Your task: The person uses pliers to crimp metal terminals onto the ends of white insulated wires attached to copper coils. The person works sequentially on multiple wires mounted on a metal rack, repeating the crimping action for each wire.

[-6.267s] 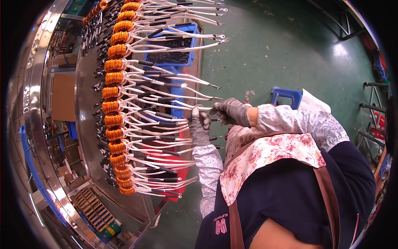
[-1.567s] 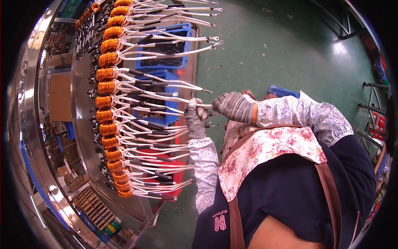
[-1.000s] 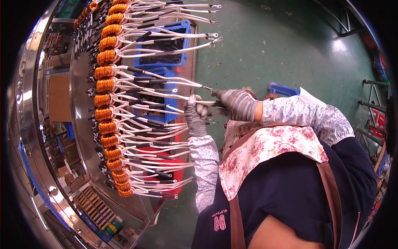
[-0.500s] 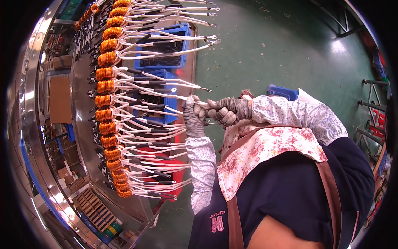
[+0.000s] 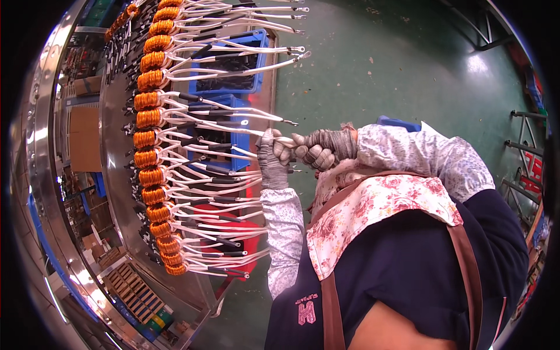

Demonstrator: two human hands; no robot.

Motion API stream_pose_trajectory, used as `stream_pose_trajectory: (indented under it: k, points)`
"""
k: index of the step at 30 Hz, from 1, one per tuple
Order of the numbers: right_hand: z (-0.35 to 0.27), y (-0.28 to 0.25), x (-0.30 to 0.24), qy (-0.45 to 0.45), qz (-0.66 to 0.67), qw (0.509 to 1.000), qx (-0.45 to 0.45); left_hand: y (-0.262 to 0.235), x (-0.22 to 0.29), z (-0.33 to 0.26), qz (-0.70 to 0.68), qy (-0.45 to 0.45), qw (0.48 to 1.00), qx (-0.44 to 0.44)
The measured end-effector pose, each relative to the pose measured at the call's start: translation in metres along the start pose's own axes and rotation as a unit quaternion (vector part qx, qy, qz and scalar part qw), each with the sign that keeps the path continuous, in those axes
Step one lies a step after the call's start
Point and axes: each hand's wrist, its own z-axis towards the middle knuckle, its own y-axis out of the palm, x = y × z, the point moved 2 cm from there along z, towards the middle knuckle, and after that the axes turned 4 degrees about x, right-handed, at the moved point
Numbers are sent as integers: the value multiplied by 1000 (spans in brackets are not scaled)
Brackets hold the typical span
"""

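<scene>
A long row of copper-wound toroidal coils (image 5: pixel 147 119) lies at the left, each with white-sleeved leads (image 5: pixel 219 76) reaching right. Many leads carry black tubing and some end in metal lugs. My left hand (image 5: pixel 274 153), in a grey striped glove, is closed around a white lead (image 5: pixel 252 132) near its outer end. Just right of it, my gloved right hand (image 5: pixel 318 153) is closed on the end of the same lead. A short white stretch shows between the two hands. The lead's tip is hidden in my right fingers.
Blue bins (image 5: pixel 256 61) with black pieces stand beneath the leads, on a metal bench (image 5: pixel 119 186). Something red (image 5: pixel 248 233) shows below the lower leads. Green floor (image 5: pixel 350 70) spreads to the right, with a blue object (image 5: pixel 399 123) beyond my right arm and metal racks (image 5: pixel 528 151) at the far right.
My right hand and forearm have shifted very slightly up and right, with the hand turned a little. Both hands keep hold of the lead.
</scene>
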Motion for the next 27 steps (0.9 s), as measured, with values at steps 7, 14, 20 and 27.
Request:
stream_pose_trajectory:
  k: [7,14,20,27]
  points:
    - [-7,-6,-7,-270,-598,661,365,-5,0,-2,58,40,995,69]
    - [-11,23,-6,-219,-774,402,437,-5,-3,7,4,20,1000,15]
    - [-5,4,1,-139,-277,934,177,-2,-1,-1,-6,13,1000,18]
    - [-9,8,-3,-242,-700,557,374,-13,-3,3,11,31,999,14]
